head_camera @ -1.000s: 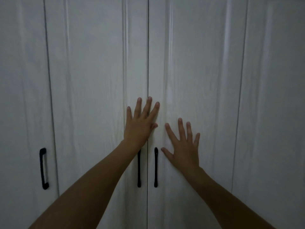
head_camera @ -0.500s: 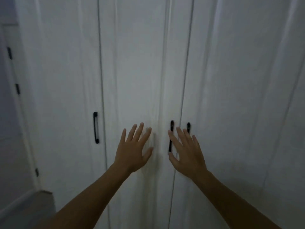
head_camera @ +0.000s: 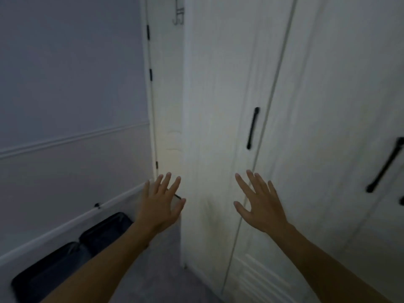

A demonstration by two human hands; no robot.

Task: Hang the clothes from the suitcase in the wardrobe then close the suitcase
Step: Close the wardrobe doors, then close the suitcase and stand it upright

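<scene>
View has swung left and down since a second ago; my hands have come off the white panelled wardrobe doors [head_camera: 218, 127], which look closed, their black bar handle [head_camera: 253, 127] untouched. Left hand [head_camera: 160, 206] and right hand [head_camera: 259, 206] both hang in the air with fingers spread wide, holding nothing, clear of the doors.

The dark hard-shell suitcase [head_camera: 65, 254] now shows at lower left. It lies open in two halves on the grey carpet floor [head_camera: 166, 285], against the wall and well apart from both hands. The inside is too dark to tell whether any clothes are left.

My read: closing is the step left. The shell looks stiff and smooth, probably light if emptied. I'd take one half by its outer rim and fold it over, then pinch the zip pull. The zip itself I can't make out here.
</scene>
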